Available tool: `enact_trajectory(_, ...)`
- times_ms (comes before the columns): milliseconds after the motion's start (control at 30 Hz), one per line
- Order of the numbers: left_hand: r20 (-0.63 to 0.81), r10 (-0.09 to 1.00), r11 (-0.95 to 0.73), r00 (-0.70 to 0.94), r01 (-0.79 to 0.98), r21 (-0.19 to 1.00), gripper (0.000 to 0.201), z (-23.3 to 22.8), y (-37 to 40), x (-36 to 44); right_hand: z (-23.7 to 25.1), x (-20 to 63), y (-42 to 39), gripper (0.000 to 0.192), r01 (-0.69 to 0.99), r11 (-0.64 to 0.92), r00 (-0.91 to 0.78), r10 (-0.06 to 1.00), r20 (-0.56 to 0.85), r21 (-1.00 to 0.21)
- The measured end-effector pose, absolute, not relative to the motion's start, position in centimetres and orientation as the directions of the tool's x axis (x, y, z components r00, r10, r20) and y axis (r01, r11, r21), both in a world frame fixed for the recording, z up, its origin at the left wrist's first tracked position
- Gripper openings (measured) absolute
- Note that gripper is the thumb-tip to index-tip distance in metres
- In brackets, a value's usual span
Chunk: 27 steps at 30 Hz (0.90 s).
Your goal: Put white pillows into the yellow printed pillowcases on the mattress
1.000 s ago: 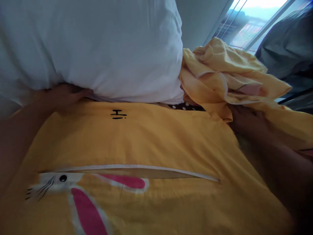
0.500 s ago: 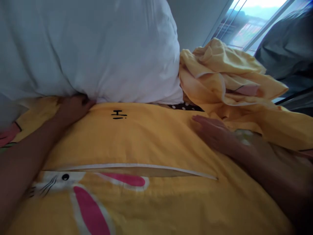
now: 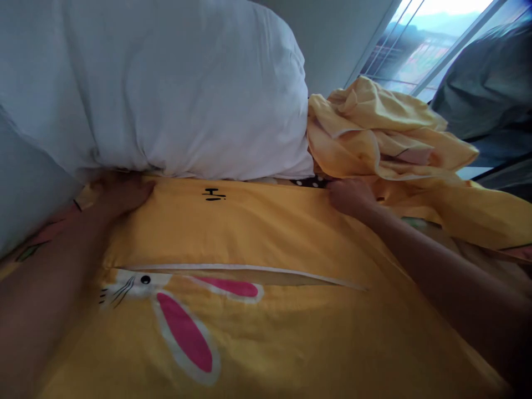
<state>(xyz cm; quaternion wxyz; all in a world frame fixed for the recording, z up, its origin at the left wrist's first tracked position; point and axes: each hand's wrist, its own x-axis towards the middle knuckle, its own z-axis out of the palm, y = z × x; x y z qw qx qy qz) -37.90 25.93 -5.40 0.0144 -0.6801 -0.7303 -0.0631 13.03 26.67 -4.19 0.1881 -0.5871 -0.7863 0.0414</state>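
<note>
A yellow pillowcase with a rabbit print lies spread before me, its white-edged slit slightly parted across the middle. At its far left corner, my left hand is closed on the fabric; its fingertips are dim and partly hidden near the white pillow. The far right corner is pinched in my right hand, fingers bent in, with the tips out of sight. Beyond the far hem, the plump white pillow stands against the wall.
A crumpled heap of yellow cloth sits to the right of the pillow. A strip of dark dotted fabric shows under the hem. Farther right are a dark grey draped item and a window.
My right hand has gone from lying flat with extended fingers to closing on the far right corner. My left hand has shifted at the left corner, and the pillowcase looks flatter there.
</note>
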Motion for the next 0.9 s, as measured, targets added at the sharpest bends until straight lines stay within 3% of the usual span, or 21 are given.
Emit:
enact_trajectory(100, 0.164, 0.986, -0.003, -0.008, 0.998, 0.063, 0.05, -5.4, 24.3, -33.2, -4.2, 4.6, 27.2, 0.03, 0.843, 0.406, -0.337, 0.91, 0.243, -0.353)
enact_trajectory(267, 0.226, 0.884, -0.448, 0.41, 0.879, 0.159, 0.049, -6.3, 23.3, -28.3, -6.5, -5.5, 26.7, 0.037, 0.763, 0.485, -0.376, 0.87, 0.317, -0.427)
enact_trajectory(400, 0.268, 0.922, -0.331, 0.279, 0.928, 0.171, 0.039, -6.4, 23.6, -30.5, -7.0, -4.9, 26.2, 0.027, 0.717, 0.515, -0.435, 0.857, 0.276, -0.47)
enact_trajectory(500, 0.268, 0.952, -0.187, 0.146, 0.973, 0.136, 0.035, -5.9, 23.3, -32.6, -6.9, -3.1, 26.7, 0.035, 0.814, 0.344, -0.258, 0.936, 0.239, -0.469)
enact_trajectory(600, 0.296, 0.948, -0.148, 0.115, 0.985, 0.09, 0.036, -5.6, 22.8, -33.2, -7.0, -2.4, 27.7, 0.033, 0.872, 0.254, -0.152, 0.953, 0.261, -0.419)
enact_trajectory(733, 0.318, 0.921, -0.26, 0.223, 0.962, 0.078, 0.036, -6.2, 22.7, -32.7, -6.1, -2.2, 29.2, 0.034, 0.885, 0.236, -0.175, 0.967, 0.184, -0.401)
enact_trajectory(900, 0.308, 0.889, -0.39, 0.338, 0.912, 0.128, 0.043, -6.8, 23.2, -32.8, -4.2, -1.2, 30.4, 0.017, 0.86, 0.303, -0.264, 0.953, 0.151, -0.41)
